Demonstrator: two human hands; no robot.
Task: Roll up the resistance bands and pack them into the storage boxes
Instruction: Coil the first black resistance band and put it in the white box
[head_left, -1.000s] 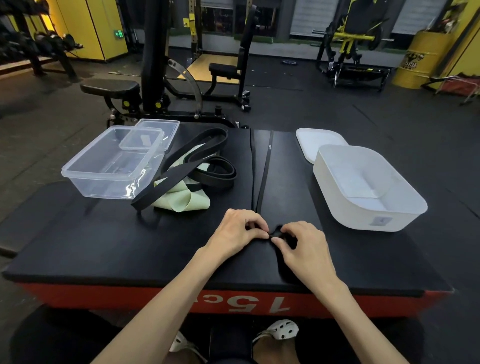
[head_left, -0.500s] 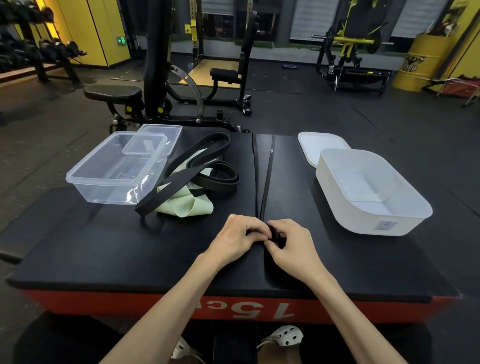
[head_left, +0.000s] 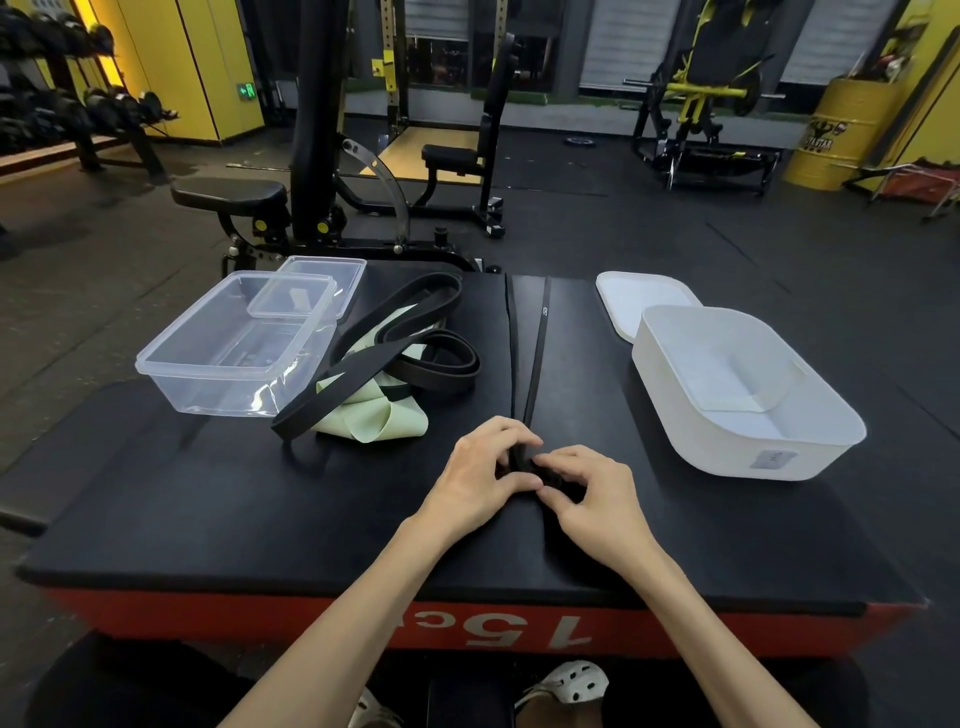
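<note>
At frame centre the left hand (head_left: 480, 475) and right hand (head_left: 592, 499) meet, both pinching the near, coiled end of a long, narrow black rubber resistance band (head_left: 536, 364) lying straight up the black padded surface (head_left: 208, 509). The roll looks barely started; next it needs tight, even winding toward the top of the frame.

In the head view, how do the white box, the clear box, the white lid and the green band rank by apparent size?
1. White box and clear box: nearly alike, so not ranked.
2. White lid, partly hidden behind the white box.
3. Green band, partly covered.
</note>
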